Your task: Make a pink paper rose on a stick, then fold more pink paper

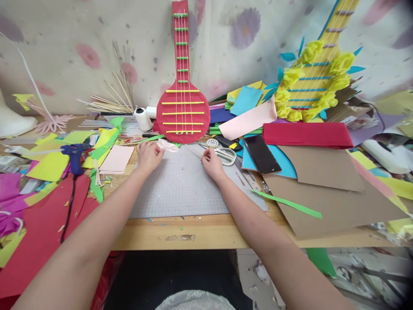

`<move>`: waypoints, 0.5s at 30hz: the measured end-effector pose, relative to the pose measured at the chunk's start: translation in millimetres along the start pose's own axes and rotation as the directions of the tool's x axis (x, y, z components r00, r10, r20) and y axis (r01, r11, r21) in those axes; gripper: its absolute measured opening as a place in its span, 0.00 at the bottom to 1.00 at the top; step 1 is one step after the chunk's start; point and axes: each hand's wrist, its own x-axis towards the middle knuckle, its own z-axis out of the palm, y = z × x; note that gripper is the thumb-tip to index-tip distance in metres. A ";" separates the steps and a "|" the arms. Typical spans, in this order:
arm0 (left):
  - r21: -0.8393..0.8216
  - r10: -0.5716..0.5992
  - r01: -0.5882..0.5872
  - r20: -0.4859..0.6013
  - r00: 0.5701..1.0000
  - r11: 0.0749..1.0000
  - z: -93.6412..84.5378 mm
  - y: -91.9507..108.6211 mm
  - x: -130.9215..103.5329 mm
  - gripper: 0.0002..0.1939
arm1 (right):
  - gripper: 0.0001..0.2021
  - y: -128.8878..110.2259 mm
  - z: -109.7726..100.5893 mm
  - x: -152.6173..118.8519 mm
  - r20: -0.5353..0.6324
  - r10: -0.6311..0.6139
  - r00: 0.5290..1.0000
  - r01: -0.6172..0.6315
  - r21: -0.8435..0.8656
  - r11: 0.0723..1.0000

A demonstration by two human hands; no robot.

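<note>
My left hand [150,156] is over the upper left of the grey cutting mat [180,185], its fingers closed at the edge of a pale pink crumpled piece [169,146]. My right hand [212,162] is pinched at the mat's upper right, beside the white-handled scissors [227,156]. A thin pale strip or thread seems to run to its fingertips; what it grips is too small to name. Between and behind the hands stands a red paper lute [183,113] with yellow and green bars and white strings, leaning upright against the wall covering.
A blue glue gun [75,157] stands at left among yellow and red sheets [38,232]. A black phone [262,154], brown cardboard [325,198] and a red roll [308,134] lie at right. Behind them leans a yellow flowered instrument [311,82]. White thread spools [143,119] stand behind the left hand.
</note>
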 end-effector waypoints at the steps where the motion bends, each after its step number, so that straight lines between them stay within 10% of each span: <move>1: 0.022 -0.014 0.014 0.005 1.000 1.000 -2.8 -3.7 0.3 0.11 | 0.07 0.0 -2.1 0.1 -0.024 0.009 1.000 -0.010 -0.042 0.999; 15: 0.374 -0.353 0.264 0.192 0.916 0.889 -63.3 -121.3 -4.0 0.15 | 0.08 -3.9 -2.9 -6.4 0.017 -0.179 0.984 0.175 -0.324 0.930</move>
